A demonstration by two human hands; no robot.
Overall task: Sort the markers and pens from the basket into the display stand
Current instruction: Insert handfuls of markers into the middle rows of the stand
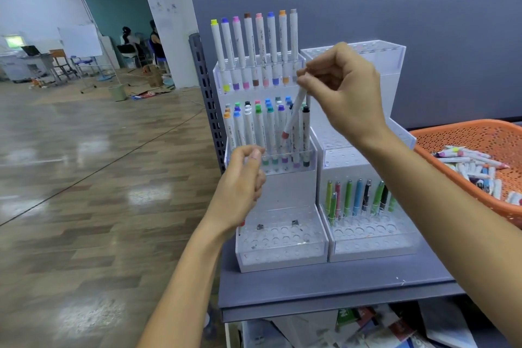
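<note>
My right hand (347, 93) pinches the top end of a white marker (293, 118) with a red lower cap. The marker hangs tilted over the middle tier of the left display stand (282, 258), among the upright markers there. My left hand (240, 186) is curled in front of that tier and seems to grip a thin pen (241, 227), of which only a reddish end shows below the wrist. The top tier has a row of markers (254, 45). The right stand (370, 251) has coloured pens (358, 198) in its lower tier. The orange basket (457, 135) at right has several loose markers (474, 167).
Both stands rest on a grey shelf (324, 288) against a grey back panel (423, 22). The left stand's bottom tier has many unfilled holes. Papers lie on the shelf below. A wooden floor spreads out to the left, with people and desks far off.
</note>
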